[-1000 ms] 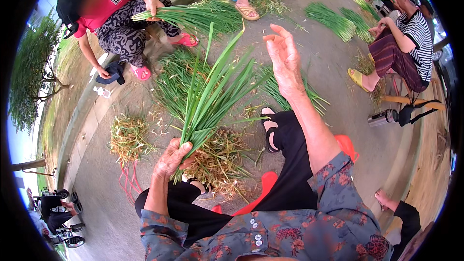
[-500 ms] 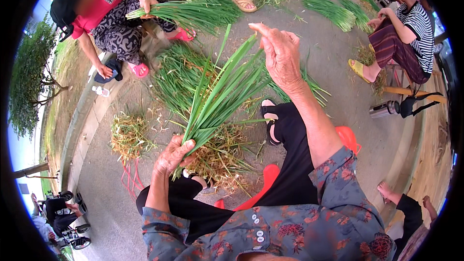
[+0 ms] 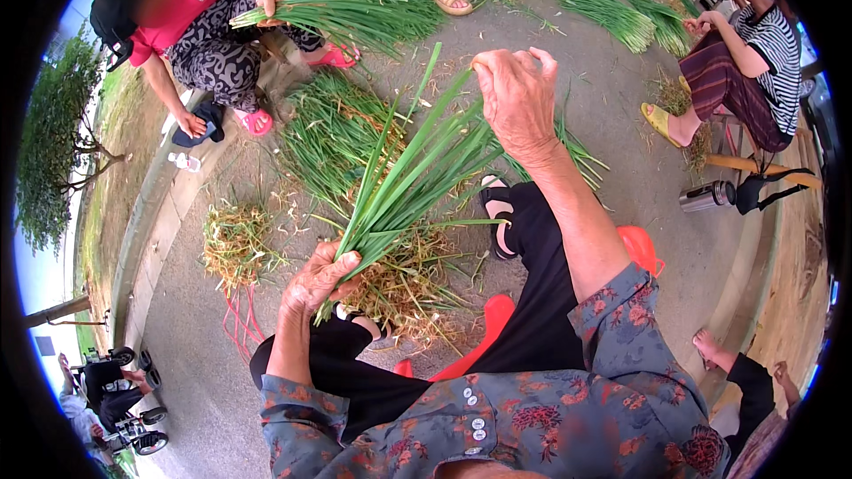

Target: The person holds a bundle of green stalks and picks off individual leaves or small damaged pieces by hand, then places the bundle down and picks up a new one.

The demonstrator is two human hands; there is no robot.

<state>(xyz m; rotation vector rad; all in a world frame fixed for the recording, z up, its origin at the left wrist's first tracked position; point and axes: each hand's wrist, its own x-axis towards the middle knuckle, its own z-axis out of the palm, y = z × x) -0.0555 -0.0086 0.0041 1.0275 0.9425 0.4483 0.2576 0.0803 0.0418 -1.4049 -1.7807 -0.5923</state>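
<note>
From afar, I see the left hand (image 3: 315, 284) grip green stalks (image 3: 410, 182) and the right hand (image 3: 519, 102) pinch leaf tips (image 3: 459, 84) that hard tugging might tear.

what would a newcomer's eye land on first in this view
Most likely the bunch of long green leaves in the middle, held at its base in the left hand, with the right hand up at the leaf tips. Next, perhaps, the brownish heap of dry leaves just right of the left hand, and the person in a red top at upper left.
</note>
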